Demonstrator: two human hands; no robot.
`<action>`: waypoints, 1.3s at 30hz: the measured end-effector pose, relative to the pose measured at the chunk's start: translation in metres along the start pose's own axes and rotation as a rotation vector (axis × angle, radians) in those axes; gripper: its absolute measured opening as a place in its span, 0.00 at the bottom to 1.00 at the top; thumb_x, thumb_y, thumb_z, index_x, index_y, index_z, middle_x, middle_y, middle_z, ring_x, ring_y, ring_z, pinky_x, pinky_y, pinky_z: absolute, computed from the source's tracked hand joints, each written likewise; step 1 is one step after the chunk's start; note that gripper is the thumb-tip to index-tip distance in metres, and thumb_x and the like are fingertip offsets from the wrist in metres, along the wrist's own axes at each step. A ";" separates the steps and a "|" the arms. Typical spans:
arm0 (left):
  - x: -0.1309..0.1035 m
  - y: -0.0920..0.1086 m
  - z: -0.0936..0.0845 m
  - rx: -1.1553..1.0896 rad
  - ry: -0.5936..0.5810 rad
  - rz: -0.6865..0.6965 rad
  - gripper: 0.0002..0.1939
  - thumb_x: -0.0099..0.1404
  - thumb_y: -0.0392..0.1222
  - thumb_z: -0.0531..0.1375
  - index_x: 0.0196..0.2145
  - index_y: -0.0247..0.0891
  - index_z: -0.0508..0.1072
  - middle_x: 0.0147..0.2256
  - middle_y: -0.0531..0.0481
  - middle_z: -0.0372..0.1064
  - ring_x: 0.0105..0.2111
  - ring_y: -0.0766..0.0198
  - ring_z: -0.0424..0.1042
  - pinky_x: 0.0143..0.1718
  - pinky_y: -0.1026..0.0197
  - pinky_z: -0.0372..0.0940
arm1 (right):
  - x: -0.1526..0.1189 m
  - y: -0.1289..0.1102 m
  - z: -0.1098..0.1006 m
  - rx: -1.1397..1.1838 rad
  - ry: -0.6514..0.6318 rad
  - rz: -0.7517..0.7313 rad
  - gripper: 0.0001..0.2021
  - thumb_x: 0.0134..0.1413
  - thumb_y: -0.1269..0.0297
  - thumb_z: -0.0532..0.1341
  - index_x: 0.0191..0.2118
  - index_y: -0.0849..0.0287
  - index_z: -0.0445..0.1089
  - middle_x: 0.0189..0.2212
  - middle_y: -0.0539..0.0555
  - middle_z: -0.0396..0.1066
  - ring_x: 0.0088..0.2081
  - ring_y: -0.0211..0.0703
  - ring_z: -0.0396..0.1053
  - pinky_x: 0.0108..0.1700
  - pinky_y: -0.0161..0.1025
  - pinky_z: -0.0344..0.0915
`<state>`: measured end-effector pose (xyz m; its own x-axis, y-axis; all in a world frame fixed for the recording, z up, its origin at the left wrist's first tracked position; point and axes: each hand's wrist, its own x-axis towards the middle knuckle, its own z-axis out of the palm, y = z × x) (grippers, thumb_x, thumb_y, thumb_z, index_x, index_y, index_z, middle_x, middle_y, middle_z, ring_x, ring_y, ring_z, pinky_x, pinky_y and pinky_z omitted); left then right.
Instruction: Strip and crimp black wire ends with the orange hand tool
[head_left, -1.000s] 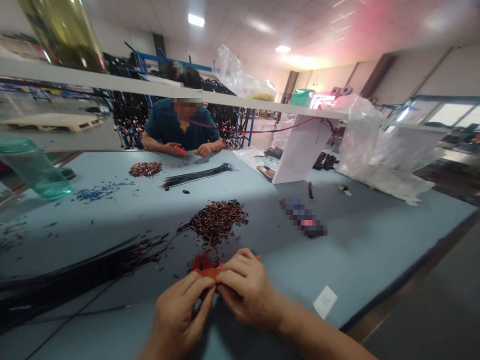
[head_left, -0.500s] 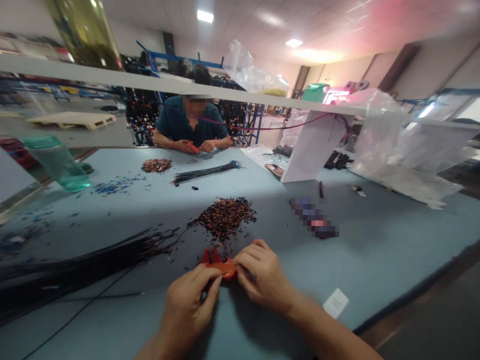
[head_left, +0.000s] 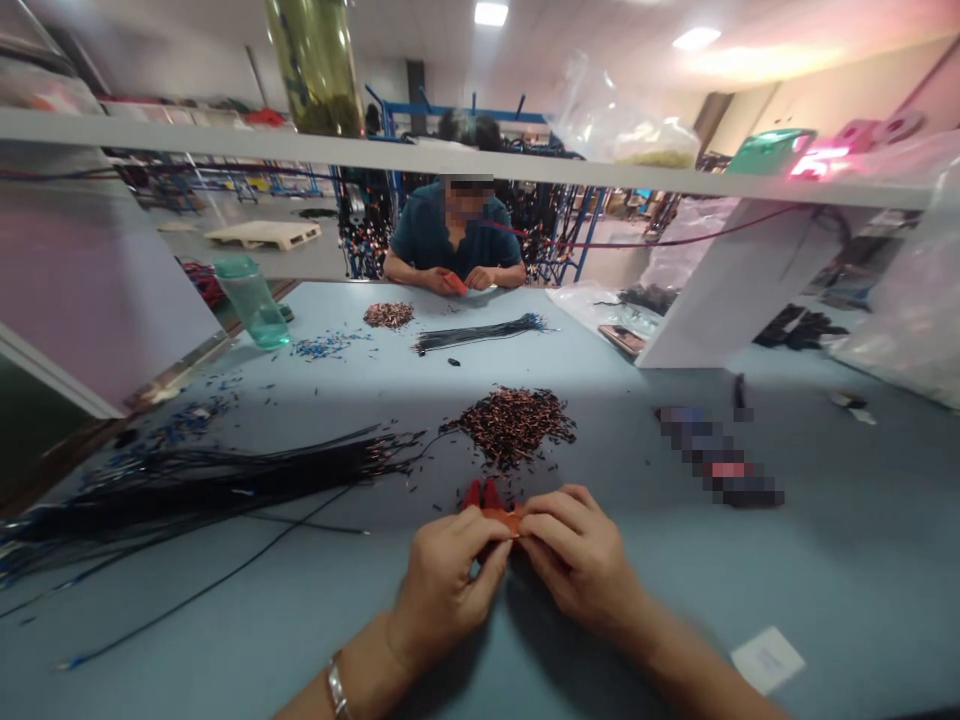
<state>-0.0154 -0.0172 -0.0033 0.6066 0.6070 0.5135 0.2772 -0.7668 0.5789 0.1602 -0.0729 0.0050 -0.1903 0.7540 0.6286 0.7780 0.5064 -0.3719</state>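
My left hand point(head_left: 454, 565) is closed in a pinch, thumb against the fingers. Its fingertips meet those of my right hand point(head_left: 577, 545), also pinched closed. Whatever is between the fingertips is too small to make out. Just behind and below the fingers is a red-orange hand tool point(head_left: 491, 497) with two red prongs pointing away; the rest is hidden by my hands. Beyond it is a heap of short black and copper-coloured pieces point(head_left: 517, 425). To the left lies a bundle of thin black wires point(head_left: 285, 475), with one loose wire point(head_left: 202, 583) nearer me.
A co-worker point(head_left: 454, 235) sits opposite with a red tool point(head_left: 453, 282), near another wire bundle point(head_left: 484, 334) and a copper-coloured heap point(head_left: 388, 315). A white shelf point(head_left: 420, 153) crosses above the table. A green bottle point(head_left: 253, 305) stands left; a white label point(head_left: 769, 660) lies right.
The view has swung left, so everything sits further right in the picture. My hands have come closer together, their fingertips now meeting over the red-orange tool.
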 end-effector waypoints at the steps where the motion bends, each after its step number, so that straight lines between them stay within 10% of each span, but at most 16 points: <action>1: 0.000 0.000 0.000 -0.009 -0.003 0.003 0.06 0.65 0.35 0.55 0.33 0.38 0.71 0.27 0.50 0.71 0.26 0.66 0.68 0.30 0.66 0.60 | 0.000 -0.001 -0.001 0.004 -0.004 0.000 0.06 0.57 0.74 0.57 0.34 0.58 0.69 0.31 0.54 0.73 0.33 0.42 0.68 0.40 0.43 0.59; 39: 0.005 -0.001 0.000 -0.205 0.104 -0.132 0.09 0.64 0.35 0.57 0.35 0.38 0.79 0.27 0.49 0.71 0.27 0.68 0.70 0.29 0.69 0.64 | 0.004 0.004 -0.016 0.133 0.058 0.233 0.07 0.58 0.70 0.57 0.29 0.56 0.68 0.27 0.51 0.73 0.32 0.42 0.70 0.39 0.39 0.62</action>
<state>-0.0127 -0.0135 -0.0020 0.4929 0.7249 0.4812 0.1853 -0.6278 0.7560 0.1721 -0.0738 0.0169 0.0218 0.8333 0.5524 0.7109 0.3756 -0.5947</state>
